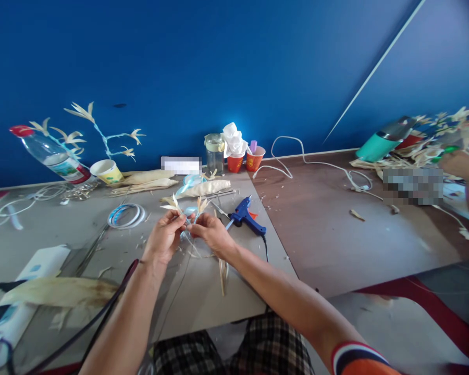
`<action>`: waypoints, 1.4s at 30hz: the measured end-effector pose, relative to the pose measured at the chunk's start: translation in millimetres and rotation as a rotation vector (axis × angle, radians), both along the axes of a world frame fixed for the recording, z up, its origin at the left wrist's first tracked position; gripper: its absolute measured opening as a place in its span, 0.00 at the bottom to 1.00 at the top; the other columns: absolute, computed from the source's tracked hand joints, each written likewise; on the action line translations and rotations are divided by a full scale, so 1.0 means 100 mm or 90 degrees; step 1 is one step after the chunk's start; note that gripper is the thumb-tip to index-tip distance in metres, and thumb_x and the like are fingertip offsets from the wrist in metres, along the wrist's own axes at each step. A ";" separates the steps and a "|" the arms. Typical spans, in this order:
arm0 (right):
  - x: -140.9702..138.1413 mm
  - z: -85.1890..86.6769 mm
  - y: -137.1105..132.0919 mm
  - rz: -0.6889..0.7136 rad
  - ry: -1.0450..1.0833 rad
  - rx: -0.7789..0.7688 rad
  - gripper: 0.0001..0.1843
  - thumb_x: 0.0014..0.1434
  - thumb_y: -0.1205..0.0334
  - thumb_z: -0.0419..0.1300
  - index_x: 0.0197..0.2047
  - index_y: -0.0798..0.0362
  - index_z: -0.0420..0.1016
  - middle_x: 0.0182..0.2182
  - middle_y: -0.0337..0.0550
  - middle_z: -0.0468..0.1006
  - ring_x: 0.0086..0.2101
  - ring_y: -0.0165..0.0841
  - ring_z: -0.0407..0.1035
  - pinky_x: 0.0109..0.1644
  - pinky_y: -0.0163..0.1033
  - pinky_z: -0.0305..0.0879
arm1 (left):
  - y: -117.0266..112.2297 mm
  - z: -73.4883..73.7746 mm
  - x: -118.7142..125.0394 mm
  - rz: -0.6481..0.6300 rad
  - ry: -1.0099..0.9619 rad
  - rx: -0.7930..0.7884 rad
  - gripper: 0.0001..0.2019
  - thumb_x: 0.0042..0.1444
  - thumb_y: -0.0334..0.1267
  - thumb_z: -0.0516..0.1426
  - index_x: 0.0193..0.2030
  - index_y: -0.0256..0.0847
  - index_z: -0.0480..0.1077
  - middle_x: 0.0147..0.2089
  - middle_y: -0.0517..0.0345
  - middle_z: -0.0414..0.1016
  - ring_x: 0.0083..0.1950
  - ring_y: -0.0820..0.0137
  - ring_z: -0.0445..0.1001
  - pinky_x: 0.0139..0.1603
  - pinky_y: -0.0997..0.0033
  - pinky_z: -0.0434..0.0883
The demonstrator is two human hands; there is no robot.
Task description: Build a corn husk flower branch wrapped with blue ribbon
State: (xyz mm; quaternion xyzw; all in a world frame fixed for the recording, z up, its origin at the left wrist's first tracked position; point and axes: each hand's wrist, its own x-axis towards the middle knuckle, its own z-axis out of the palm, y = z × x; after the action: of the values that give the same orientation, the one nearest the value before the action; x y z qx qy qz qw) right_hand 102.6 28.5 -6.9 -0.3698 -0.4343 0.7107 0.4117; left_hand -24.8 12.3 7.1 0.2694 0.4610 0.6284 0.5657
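Note:
My left hand [164,238] and my right hand [210,233] meet over the grey board [203,297], both with fingers pinched on a small stem of pale husk leaves wrapped in light blue tape [187,211]. The leaf tips stick up just above my fingertips. A blue glue gun [245,214] lies right of my right hand, its black cord running toward me. A loose husk strip [222,275] lies under my right wrist.
Coiled white and blue wire [125,215] lies left of my hands. Corn husks [148,179], a tipped water bottle [52,155], a yellow cup [106,171], a jar [214,151] and red cups [245,159] line the blue wall. Another person's arm [467,177] is at far right by a teal tumbler [383,139].

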 end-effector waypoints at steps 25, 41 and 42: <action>0.22 0.17 0.20 0.074 -0.017 -0.041 0.14 0.38 0.58 0.72 0.23 0.57 0.74 0.21 0.35 0.72 0.24 0.26 0.66 0.33 0.34 0.65 | -0.01 -0.03 0.01 -0.018 0.024 -0.023 0.11 0.37 0.31 0.69 0.22 0.36 0.70 0.23 0.63 0.69 0.25 0.79 0.65 0.28 0.79 0.62; 0.35 0.26 0.24 0.173 -0.056 0.010 0.17 0.39 0.55 0.72 0.25 0.57 0.73 0.20 0.34 0.71 0.23 0.25 0.65 0.31 0.32 0.63 | 0.00 -0.05 0.01 -0.078 -0.027 -0.059 0.13 0.36 0.30 0.69 0.24 0.36 0.68 0.23 0.62 0.70 0.24 0.78 0.67 0.26 0.80 0.63; 0.35 0.26 0.24 0.173 -0.056 0.009 0.17 0.40 0.55 0.72 0.25 0.57 0.73 0.20 0.34 0.71 0.23 0.25 0.65 0.30 0.32 0.63 | 0.00 -0.06 0.01 -0.083 -0.029 -0.060 0.13 0.36 0.30 0.69 0.24 0.36 0.68 0.23 0.62 0.71 0.24 0.78 0.67 0.26 0.80 0.64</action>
State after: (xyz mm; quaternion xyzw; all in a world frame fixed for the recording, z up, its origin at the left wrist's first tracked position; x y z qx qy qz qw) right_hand 137.7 52.2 19.2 -0.3358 -0.5027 0.7400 0.2950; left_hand -23.5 11.9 1.5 0.2575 0.4587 0.5737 0.6278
